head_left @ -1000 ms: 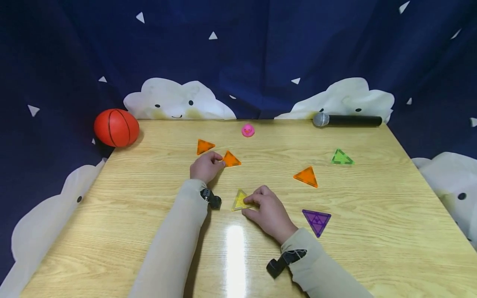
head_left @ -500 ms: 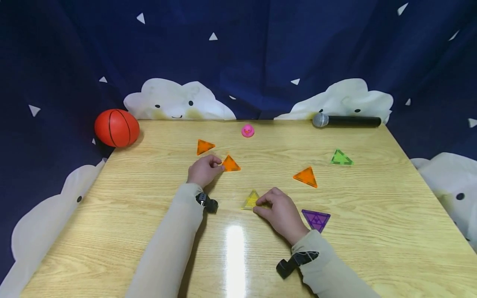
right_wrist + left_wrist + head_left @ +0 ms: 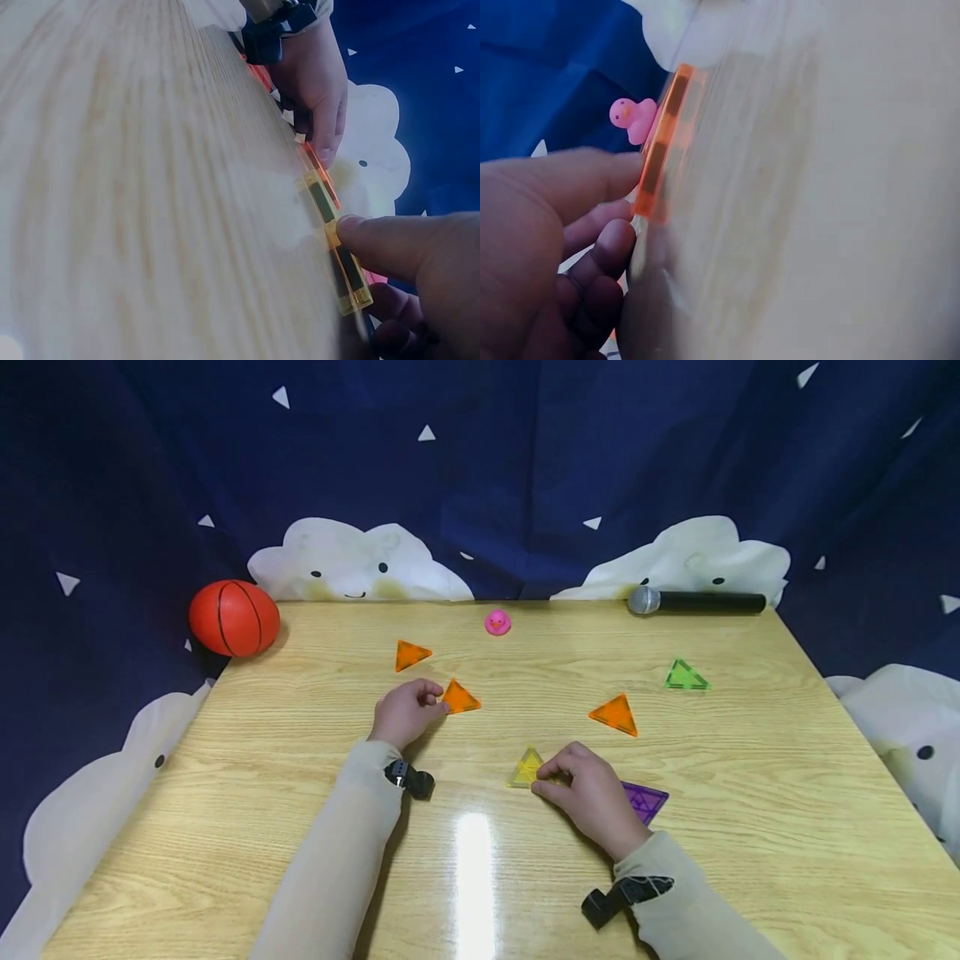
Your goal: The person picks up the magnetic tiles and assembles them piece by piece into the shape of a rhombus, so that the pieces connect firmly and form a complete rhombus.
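Observation:
My left hand pinches an orange triangular magnetic tile at its left corner. Seen edge-on in the left wrist view, that orange tile lies close over the tabletop, the thumb at its near edge. Nearer to me, my right hand holds a translucent yellow triangular magnetic tile between thumb and fingers. The right wrist view has the yellow tile edge-on, its right part under the thumb. Beside the right wrist lies a purple triangular tile, partly covered by the hand.
Another orange tile lies behind the left hand. To the right are a third orange tile and a green one. A pink duck, a microphone and a red ball line the back edge, before a blue curtain.
My right hand has drawn the yellow tile to the right, and now covers part of the purple tile. The left hand has brought its orange tile a little toward me and left.

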Tool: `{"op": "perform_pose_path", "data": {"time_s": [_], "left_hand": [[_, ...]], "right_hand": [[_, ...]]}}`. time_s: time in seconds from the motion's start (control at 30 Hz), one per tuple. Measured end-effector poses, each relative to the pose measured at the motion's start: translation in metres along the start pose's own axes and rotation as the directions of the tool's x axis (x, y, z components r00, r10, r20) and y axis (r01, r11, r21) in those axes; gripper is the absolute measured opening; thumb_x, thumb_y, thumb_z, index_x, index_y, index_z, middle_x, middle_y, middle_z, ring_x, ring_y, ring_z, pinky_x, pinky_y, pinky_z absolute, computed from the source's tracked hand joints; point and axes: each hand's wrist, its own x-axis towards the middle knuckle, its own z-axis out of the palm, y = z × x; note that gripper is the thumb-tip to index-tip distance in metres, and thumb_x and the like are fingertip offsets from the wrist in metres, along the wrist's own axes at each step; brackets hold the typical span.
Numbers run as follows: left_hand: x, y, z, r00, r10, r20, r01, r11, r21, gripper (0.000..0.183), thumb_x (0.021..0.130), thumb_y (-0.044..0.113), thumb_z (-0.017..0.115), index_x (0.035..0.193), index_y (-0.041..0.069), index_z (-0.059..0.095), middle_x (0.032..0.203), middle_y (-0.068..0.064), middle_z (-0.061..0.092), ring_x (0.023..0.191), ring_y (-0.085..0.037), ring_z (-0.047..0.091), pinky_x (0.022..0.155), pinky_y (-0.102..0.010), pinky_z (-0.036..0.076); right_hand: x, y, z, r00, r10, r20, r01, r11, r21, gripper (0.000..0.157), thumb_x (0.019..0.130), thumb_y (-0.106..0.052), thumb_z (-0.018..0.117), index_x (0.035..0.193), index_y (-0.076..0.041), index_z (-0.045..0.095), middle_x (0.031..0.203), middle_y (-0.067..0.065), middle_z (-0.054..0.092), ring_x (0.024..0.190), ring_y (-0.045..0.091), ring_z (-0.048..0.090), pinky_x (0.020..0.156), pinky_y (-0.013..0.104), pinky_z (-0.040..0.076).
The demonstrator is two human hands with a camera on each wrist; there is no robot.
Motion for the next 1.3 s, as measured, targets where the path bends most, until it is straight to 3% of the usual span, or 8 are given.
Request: {"op": "perform_pose_path", "data": {"time_s": [0.13, 0.3, 0.43, 0.6, 0.77, 0.93, 1.3], "left_hand": [[-0.005, 0.000, -0.001, 0.998, 0.035, 0.045, -0.038, 0.998, 0.059, 0.048, 0.089, 0.034, 0.074, 0.132, 0.015, 0.064, 0.106, 0.000, 0.062, 0.102, -0.023, 0.055, 0.097, -0.049, 0.033], [-0.012, 0.003, -0.002, 0.993, 0.027, 0.113, -0.044, 0.988, 0.149, 0.062, 0.089, 0.035, 0.068, 0.146, 0.016, 0.053, 0.114, -0.005, 0.056, 0.107, -0.028, 0.051, 0.094, -0.050, 0.032], [-0.018, 0.002, -0.002, 0.993, 0.023, 0.114, -0.038, 0.991, 0.130, 0.060, 0.089, 0.033, 0.066, 0.145, 0.015, 0.054, 0.119, -0.008, 0.055, 0.113, -0.029, 0.051, 0.095, -0.051, 0.031], [-0.025, -0.002, 0.000, 0.993, 0.037, 0.109, -0.049, 0.992, 0.112, 0.060, 0.091, 0.040, 0.068, 0.145, 0.016, 0.054, 0.129, -0.009, 0.054, 0.118, -0.030, 0.049, 0.097, -0.051, 0.030], [-0.024, 0.001, -0.001, 0.991, 0.067, 0.113, -0.081, 0.989, 0.126, 0.066, 0.093, 0.049, 0.066, 0.150, 0.020, 0.048, 0.117, -0.007, 0.055, 0.107, -0.029, 0.049, 0.091, -0.048, 0.033], [-0.022, 0.006, -0.005, 0.991, 0.041, 0.128, -0.062, 0.985, 0.161, 0.063, 0.092, 0.049, 0.070, 0.147, 0.025, 0.052, 0.111, -0.006, 0.054, 0.103, -0.028, 0.050, 0.089, -0.048, 0.034], [-0.025, 0.009, 0.001, 0.995, 0.021, 0.095, -0.032, 0.993, 0.113, 0.057, 0.084, 0.041, 0.081, 0.131, 0.019, 0.059, 0.110, -0.003, 0.056, 0.104, -0.028, 0.051, 0.095, -0.049, 0.032]], "right_hand": [[-0.001, 0.001, -0.002, 1.000, -0.008, 0.003, 0.008, 1.000, 0.001, 0.011, 0.082, -0.021, 0.084, 0.087, -0.020, 0.075, 0.091, -0.008, 0.059, 0.077, 0.012, 0.050, 0.070, 0.029, 0.043], [0.000, 0.001, -0.002, 1.000, -0.007, 0.009, 0.007, 1.000, 0.002, 0.010, 0.083, -0.020, 0.084, 0.087, -0.020, 0.075, 0.091, -0.007, 0.059, 0.076, 0.012, 0.049, 0.070, 0.030, 0.043], [0.001, 0.001, -0.001, 1.000, -0.007, 0.017, 0.007, 1.000, 0.001, 0.010, 0.083, -0.020, 0.084, 0.088, -0.020, 0.075, 0.091, -0.007, 0.059, 0.076, 0.012, 0.049, 0.069, 0.030, 0.043], [0.001, 0.000, -0.001, 1.000, -0.015, 0.022, 0.015, 1.000, -0.002, 0.010, 0.083, -0.021, 0.084, 0.088, -0.020, 0.075, 0.091, -0.007, 0.058, 0.076, 0.011, 0.049, 0.069, 0.030, 0.043], [0.000, -0.001, -0.001, 1.000, -0.003, 0.009, 0.003, 1.000, 0.001, 0.011, 0.082, -0.020, 0.085, 0.087, -0.020, 0.075, 0.091, -0.008, 0.058, 0.076, 0.012, 0.050, 0.069, 0.030, 0.043], [-0.001, -0.004, 0.000, 1.000, 0.014, 0.027, -0.015, 1.000, 0.025, 0.010, 0.082, -0.019, 0.084, 0.088, -0.020, 0.075, 0.090, -0.006, 0.058, 0.076, 0.012, 0.049, 0.069, 0.029, 0.042], [0.001, -0.005, -0.002, 0.999, 0.030, 0.031, -0.030, 1.000, 0.005, 0.011, 0.082, -0.019, 0.084, 0.088, -0.019, 0.075, 0.090, -0.005, 0.057, 0.076, 0.013, 0.049, 0.068, 0.029, 0.043]]}}
